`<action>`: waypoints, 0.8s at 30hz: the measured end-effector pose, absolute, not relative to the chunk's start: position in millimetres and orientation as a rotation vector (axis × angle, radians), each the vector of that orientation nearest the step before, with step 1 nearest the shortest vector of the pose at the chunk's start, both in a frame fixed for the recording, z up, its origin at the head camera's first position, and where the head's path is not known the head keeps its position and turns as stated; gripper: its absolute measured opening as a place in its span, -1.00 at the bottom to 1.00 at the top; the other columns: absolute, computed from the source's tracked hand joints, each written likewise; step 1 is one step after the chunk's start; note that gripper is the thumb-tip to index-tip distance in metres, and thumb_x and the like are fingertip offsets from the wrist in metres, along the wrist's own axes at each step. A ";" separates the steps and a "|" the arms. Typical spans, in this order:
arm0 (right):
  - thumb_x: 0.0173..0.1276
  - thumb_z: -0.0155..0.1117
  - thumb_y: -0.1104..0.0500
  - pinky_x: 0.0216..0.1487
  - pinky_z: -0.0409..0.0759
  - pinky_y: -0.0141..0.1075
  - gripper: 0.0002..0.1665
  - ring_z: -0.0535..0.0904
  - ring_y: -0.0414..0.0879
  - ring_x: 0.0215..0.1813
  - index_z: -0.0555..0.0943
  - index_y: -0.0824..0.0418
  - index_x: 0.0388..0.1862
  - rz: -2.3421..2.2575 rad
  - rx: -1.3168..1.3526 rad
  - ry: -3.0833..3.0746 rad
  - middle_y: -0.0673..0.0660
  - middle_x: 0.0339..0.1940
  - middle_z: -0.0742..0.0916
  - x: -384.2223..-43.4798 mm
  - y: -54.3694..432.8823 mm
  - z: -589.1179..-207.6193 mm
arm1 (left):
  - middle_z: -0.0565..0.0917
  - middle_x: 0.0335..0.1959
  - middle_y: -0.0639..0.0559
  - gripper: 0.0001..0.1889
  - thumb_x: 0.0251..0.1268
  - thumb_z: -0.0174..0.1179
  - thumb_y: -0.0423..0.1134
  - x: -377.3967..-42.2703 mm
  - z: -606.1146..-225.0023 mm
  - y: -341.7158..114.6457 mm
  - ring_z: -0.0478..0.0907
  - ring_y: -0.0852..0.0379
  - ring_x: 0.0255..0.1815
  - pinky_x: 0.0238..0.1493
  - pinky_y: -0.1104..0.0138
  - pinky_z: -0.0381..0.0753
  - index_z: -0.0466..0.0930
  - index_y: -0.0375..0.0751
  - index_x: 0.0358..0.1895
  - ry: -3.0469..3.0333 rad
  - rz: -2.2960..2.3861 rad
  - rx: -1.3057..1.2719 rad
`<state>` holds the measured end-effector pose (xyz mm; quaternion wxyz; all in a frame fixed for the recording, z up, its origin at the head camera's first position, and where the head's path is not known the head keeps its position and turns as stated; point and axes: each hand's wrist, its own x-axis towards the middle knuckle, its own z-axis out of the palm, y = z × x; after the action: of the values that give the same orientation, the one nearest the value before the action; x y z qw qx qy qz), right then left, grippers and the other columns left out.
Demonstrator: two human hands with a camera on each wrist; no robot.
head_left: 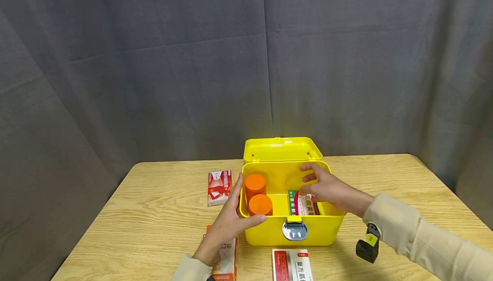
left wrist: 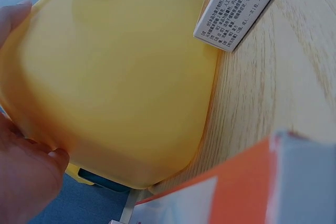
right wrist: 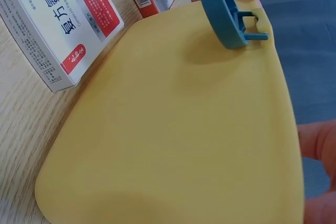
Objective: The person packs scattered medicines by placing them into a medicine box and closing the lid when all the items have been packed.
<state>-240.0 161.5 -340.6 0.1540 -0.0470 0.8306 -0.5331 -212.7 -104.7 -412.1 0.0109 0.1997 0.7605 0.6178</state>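
Observation:
In the head view my left hand (head_left: 227,225) lies against the left front corner of the yellow box (head_left: 319,231), thumb along the front rim and fingers straight beside the left wall. My right hand (head_left: 323,186) reaches over the right side into the box. Its thumb and index finger pinch the top of a white medicine box (head_left: 308,206) with a crimson stripe, while the other fingers spread apart above. A green medicine box (head_left: 292,199) lies partly hidden beneath it. Two orange-capped containers (head_left: 260,204) stand at the left inside. The right wrist view hides the pinched box behind the yellow wall (right wrist: 173,119).
The box's lid (head_left: 283,149) is tipped back, and a clear latch (head_left: 295,231) hangs in front. A white-and-red medicine box (head_left: 294,266) lies before it. An orange-and-white box (head_left: 229,257) sits beside the left wrist; a red-and-white one (head_left: 220,186) lies farther back. A grey curtain (head_left: 192,79) rises behind.

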 end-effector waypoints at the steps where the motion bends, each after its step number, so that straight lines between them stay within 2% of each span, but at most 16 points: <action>1: 0.26 0.30 0.34 0.15 0.46 0.19 -0.20 0.38 0.28 0.17 0.13 0.31 0.39 -1.532 -0.137 2.384 0.39 0.24 0.35 -239.7 161.6 -340.1 | -0.15 0.57 0.08 0.13 0.09 0.43 -0.07 -212.7 -412.1 -104.7 -0.12 -0.01 0.52 0.42 -0.07 -0.01 -0.26 0.07 0.58 2.371 1.929 0.627; 8: 0.31 0.24 0.34 0.15 0.48 0.09 -0.27 0.39 0.24 0.18 0.15 0.30 0.39 -1.614 -0.150 2.412 0.38 0.25 0.38 -237.0 163.0 -336.4 | -0.14 0.57 0.07 0.13 0.11 0.42 -0.07 -213.0 -412.5 -104.7 -0.06 -0.01 0.51 0.41 -0.03 0.06 -0.27 0.05 0.58 2.360 1.932 0.653; 15: 0.35 0.23 0.29 0.07 0.55 -0.02 -0.29 0.40 0.18 0.17 0.17 0.32 0.40 -1.715 -0.212 2.427 0.37 0.22 0.42 -231.8 165.3 -331.6 | -0.14 0.57 0.07 0.13 0.10 0.42 -0.06 -212.5 -412.1 -104.6 -0.08 0.00 0.52 0.41 -0.04 0.03 -0.27 0.03 0.58 2.369 1.935 0.660; 24: 0.38 0.24 0.26 0.13 0.53 0.04 -0.37 0.43 0.13 0.15 0.24 0.29 0.35 -1.801 -0.232 2.436 0.34 0.19 0.46 -222.4 165.2 -325.1 | -0.14 0.57 0.08 0.13 0.09 0.42 -0.06 -212.4 -411.6 -104.5 -0.10 -0.01 0.52 0.41 -0.07 0.02 -0.25 0.07 0.58 2.377 1.919 0.633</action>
<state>-222.4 165.2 -325.1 0.0515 -0.0763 0.8007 -0.5920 -212.4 -104.5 -411.6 0.0108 0.2029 0.7618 0.6152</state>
